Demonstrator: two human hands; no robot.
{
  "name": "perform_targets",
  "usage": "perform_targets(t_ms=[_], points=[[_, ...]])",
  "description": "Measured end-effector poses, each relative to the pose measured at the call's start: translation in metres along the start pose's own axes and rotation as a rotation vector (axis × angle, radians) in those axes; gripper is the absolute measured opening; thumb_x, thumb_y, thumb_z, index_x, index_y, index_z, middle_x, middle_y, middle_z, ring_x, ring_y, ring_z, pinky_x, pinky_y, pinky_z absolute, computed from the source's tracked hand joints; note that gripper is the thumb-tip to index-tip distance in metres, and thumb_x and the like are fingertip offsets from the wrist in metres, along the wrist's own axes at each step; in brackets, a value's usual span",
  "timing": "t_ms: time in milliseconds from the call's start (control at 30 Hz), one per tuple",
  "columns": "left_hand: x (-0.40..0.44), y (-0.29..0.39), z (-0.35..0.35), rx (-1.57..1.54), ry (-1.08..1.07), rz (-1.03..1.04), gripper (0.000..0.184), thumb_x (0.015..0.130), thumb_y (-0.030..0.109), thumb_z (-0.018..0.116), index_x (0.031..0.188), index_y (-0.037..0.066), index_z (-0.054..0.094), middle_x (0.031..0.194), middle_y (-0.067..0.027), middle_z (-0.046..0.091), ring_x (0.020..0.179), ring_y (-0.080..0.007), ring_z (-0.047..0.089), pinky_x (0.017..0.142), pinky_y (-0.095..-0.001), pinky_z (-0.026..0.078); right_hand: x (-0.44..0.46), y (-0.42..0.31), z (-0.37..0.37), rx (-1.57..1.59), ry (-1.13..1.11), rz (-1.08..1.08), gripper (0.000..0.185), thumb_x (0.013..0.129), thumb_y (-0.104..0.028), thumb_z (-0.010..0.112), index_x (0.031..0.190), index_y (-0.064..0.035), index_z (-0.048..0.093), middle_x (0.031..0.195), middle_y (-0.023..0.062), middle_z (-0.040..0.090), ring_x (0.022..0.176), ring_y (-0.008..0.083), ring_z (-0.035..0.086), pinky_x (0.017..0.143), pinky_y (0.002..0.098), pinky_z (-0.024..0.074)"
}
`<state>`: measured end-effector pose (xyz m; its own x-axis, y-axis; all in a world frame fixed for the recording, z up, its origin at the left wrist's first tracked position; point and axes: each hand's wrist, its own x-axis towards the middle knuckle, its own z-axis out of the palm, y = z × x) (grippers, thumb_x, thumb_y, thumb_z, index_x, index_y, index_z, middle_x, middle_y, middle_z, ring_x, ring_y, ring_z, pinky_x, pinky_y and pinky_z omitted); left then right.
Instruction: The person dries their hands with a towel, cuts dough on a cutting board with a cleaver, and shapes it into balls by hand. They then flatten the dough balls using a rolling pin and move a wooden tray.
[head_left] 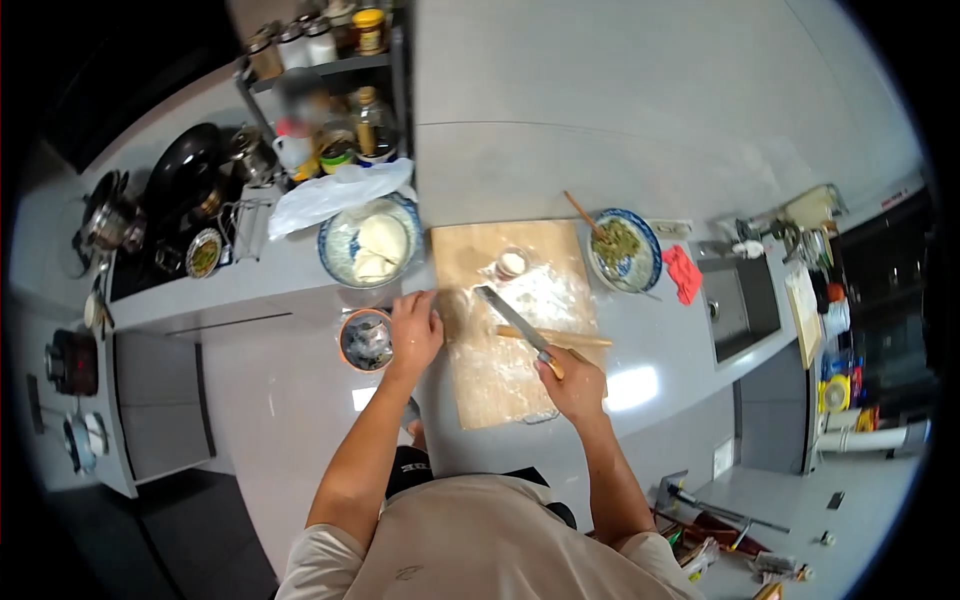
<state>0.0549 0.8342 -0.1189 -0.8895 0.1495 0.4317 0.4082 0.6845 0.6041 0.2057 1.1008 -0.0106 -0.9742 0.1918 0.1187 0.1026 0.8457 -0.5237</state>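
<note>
My right hand is wrapped around the handle of a knife. Its blade points up and left over a floured wooden board, crossing near a rolling pin that lies on it. My left hand is by the board's left edge, fingers loosely bent and apart, with nothing visible in them. Further back on the board stands a small jar with something white in it. White dough sits in a blue-patterned bowl, left of the board.
Right of the board, a patterned bowl holds green filling and a wooden spoon. A red cloth lies by the sink. An orange-rimmed container is below my left hand's side. Clear plastic partly covers the dough bowl.
</note>
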Motion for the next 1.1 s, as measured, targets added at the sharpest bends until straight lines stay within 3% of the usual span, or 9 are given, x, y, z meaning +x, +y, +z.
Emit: perform_targets(t_ms=[133, 267, 500, 633, 733, 800, 833, 967, 1100], points=[[-0.010, 0.048, 0.044, -0.099, -0.152, 0.071, 0.040, 0.082, -0.001, 0.070, 0.123, 0.002, 0.071, 0.121, -0.0172, 0.068, 0.115, -0.0389, 0.061, 0.102, -0.0477, 0.053, -0.013, 0.077, -0.014, -0.241, 0.126, -0.061, 0.031, 0.083, -0.025, 0.084, 0.113, -0.0157, 0.079, 0.100, 0.0077, 0.076, 0.081, 0.0332, 0.071, 0.071, 0.0455, 0.0525], [-0.019, 0.075, 0.069, -0.118, -0.247, 0.109, 0.034, 0.083, 0.001, 0.071, 0.117, 0.003, 0.075, 0.116, -0.0139, 0.071, 0.113, -0.0362, 0.062, 0.102, -0.0446, 0.053, 0.013, 0.148, -0.008, -0.331, 0.190, -0.136, 0.028, 0.084, -0.020, 0.083, 0.112, -0.0177, 0.080, 0.099, 0.0010, 0.075, 0.092, 0.0271, 0.069, 0.082, 0.0457, 0.0447], [-0.025, 0.065, 0.060, -0.048, -0.283, 0.040, 0.033, 0.085, 0.002, 0.071, 0.117, 0.004, 0.076, 0.119, -0.0148, 0.071, 0.116, -0.0370, 0.061, 0.103, -0.0443, 0.053, 0.051, 0.224, 0.037, -0.309, 0.133, -0.053, 0.033, 0.081, -0.004, 0.076, 0.112, -0.0156, 0.081, 0.109, 0.0034, 0.075, 0.107, 0.0276, 0.066, 0.100, 0.0456, 0.0459], [-0.012, 0.030, 0.019, 0.005, -0.173, -0.049, 0.032, 0.084, 0.002, 0.070, 0.116, 0.004, 0.076, 0.119, -0.0157, 0.072, 0.114, -0.0381, 0.063, 0.101, -0.0461, 0.054, 0.073, 0.173, 0.047, -0.271, 0.267, -0.204, 0.026, 0.083, -0.002, 0.072, 0.105, -0.0126, 0.082, 0.109, 0.0066, 0.076, 0.104, 0.0298, 0.069, 0.093, 0.0476, 0.0511], [-0.003, -0.014, -0.015, 0.010, -0.065, -0.169, 0.036, 0.087, -0.001, 0.067, 0.122, 0.004, 0.075, 0.120, -0.0180, 0.071, 0.116, -0.0416, 0.062, 0.101, -0.0485, 0.053, 0.105, 0.074, 0.075, 0.012, 0.168, -0.424, 0.026, 0.087, -0.001, 0.067, 0.106, -0.0110, 0.081, 0.111, 0.0119, 0.076, 0.102, 0.0343, 0.071, 0.091, 0.0474, 0.0551], [0.005, -0.040, -0.037, 0.083, 0.020, -0.295, 0.033, 0.088, 0.000, 0.067, 0.120, 0.003, 0.075, 0.121, -0.0185, 0.072, 0.118, -0.0441, 0.063, 0.099, -0.0503, 0.054, 0.126, 0.002, 0.103, 0.217, -0.035, -0.486, 0.030, 0.088, -0.001, 0.068, 0.114, -0.0106, 0.079, 0.114, 0.0103, 0.076, 0.107, 0.0342, 0.071, 0.097, 0.0460, 0.0553], [0.010, -0.051, -0.050, 0.130, -0.032, -0.342, 0.035, 0.091, 0.002, 0.066, 0.126, 0.002, 0.072, 0.131, -0.0206, 0.068, 0.119, -0.0463, 0.064, 0.100, -0.0506, 0.056, 0.139, -0.034, 0.112, 0.275, -0.124, -0.536, 0.031, 0.088, -0.002, 0.070, 0.116, -0.0104, 0.078, 0.118, 0.0091, 0.075, 0.109, 0.0336, 0.070, 0.099, 0.0446, 0.0552], [0.022, -0.099, -0.064, 0.183, 0.028, -0.420, 0.042, 0.093, 0.003, 0.065, 0.135, 0.001, 0.066, 0.141, -0.0244, 0.062, 0.118, -0.0466, 0.066, 0.101, -0.0504, 0.056, 0.190, -0.130, 0.171, 0.124, -0.267, -0.656, 0.041, 0.085, -0.002, 0.071, 0.124, -0.0124, 0.077, 0.126, 0.0048, 0.074, 0.119, 0.0299, 0.066, 0.104, 0.0442, 0.0522], [0.038, -0.131, -0.058, 0.087, 0.030, -0.584, 0.051, 0.096, 0.004, 0.063, 0.146, -0.002, 0.055, 0.149, -0.0333, 0.051, 0.123, -0.0504, 0.063, 0.104, -0.0520, 0.055, 0.237, -0.173, 0.227, -0.068, -0.386, -0.738, 0.053, 0.082, 0.000, 0.070, 0.132, -0.0153, 0.074, 0.132, 0.0017, 0.073, 0.127, 0.0262, 0.061, 0.109, 0.0420, 0.0469]])
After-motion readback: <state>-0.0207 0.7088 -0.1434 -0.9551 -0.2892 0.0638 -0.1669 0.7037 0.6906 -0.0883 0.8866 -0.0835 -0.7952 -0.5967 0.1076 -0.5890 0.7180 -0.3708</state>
